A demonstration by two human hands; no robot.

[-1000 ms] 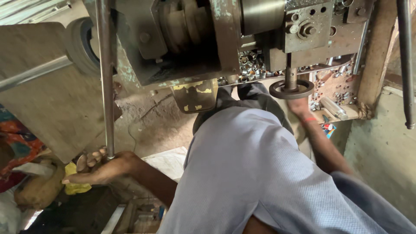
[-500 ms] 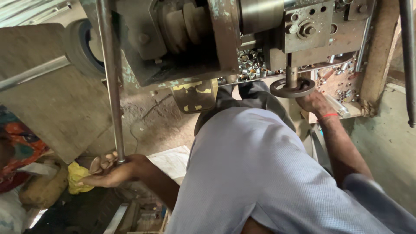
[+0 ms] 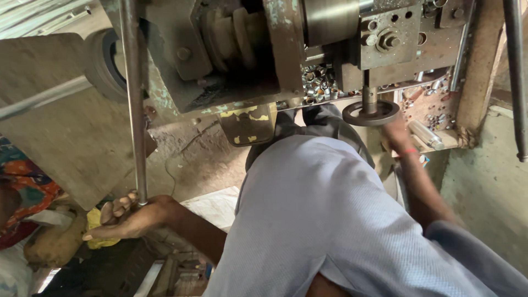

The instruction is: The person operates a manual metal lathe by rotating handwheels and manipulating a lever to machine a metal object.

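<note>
1. Head view, looking down over the person's own pale grey shirt (image 3: 330, 220) at a worn metal machine (image 3: 236, 60) that fills the top of the picture.

2. The left hand (image 3: 129, 215) is low on the left, its fingers wrapped around the bottom end of a long steel rod (image 3: 133, 99). The rod stands nearly upright and runs up past the front of the machine and out of the top of the picture.

3. The right hand (image 3: 397, 135) reaches forward to a dark round ring (image 3: 371, 113) under a short vertical shaft (image 3: 369, 91) on the machine's right side. The hand touches the ring's near edge; whether its fingers close on the ring cannot be told, since the hand is small and partly hidden.

4. Behind the shaft, a heap of small shiny metal sleeves (image 3: 316, 82) lies in a recess of the machine. More small parts are scattered on a wooden shelf (image 3: 437, 118) to the right.

5. At the far left edge sits a patterned red and orange cloth (image 3: 25, 187), with a yellow rag (image 3: 96, 223) just beside the left hand.

6. To do this well, as a judgement: keep the rod hand firm and low, move the rod smoothly, and keep the right fingers on the ring's outer edge, clear of the shaft above.
</note>
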